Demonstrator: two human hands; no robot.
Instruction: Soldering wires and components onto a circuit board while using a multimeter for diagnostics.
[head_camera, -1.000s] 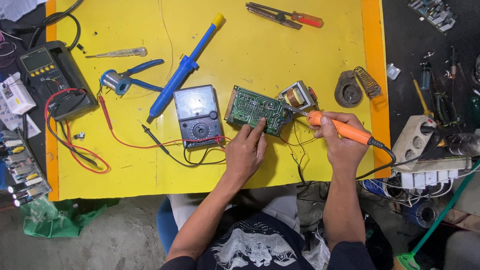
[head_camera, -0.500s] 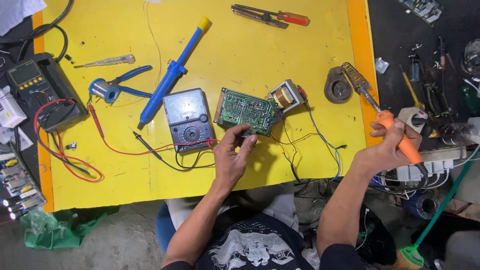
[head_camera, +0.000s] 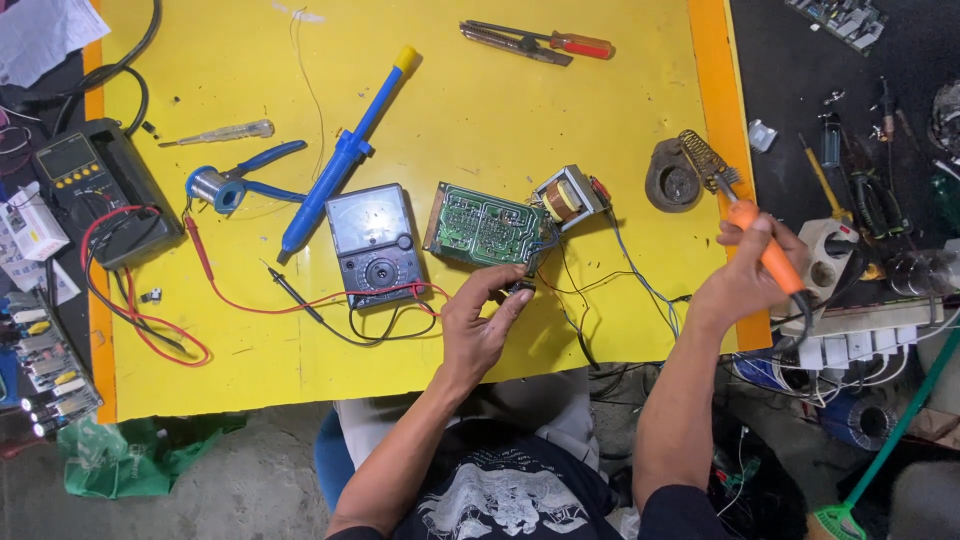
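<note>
Since the earlier frames the right hand (head_camera: 745, 285) had carried the orange soldering iron (head_camera: 765, 245) away from the green circuit board (head_camera: 485, 225), out toward 3 o'clock. Its tip now sat close to the coiled iron stand (head_camera: 700, 155), though whether they touched could not be told. The left hand (head_camera: 480, 325) had slipped off the board to its near edge, at about 5 o'clock from it.

The right fingers were wrapped shut around the iron's handle in a pen-like grip, tip pointing toward 11 o'clock. The left thumb and forefinger were pinched narrow on a small dark piece (head_camera: 522, 287) among the black wires; what it was could not be made out.

The step looked like a pause in soldering, with the iron drawn off the work while the left hand attended to the wiring. Seating the hot tip in the coil would call for a steady aim, well clear of the loose leads.

The board lay flat near the middle of the yellow tabletop (head_camera: 500, 110), solder side up. It was tilted slightly, with a small transformer (head_camera: 565, 197) at its 2 o'clock corner and an analog multimeter (head_camera: 375, 240) just beside it at 9 o'clock. A blue desoldering pump (head_camera: 345, 160) lay farther off at 10 o'clock.
</note>
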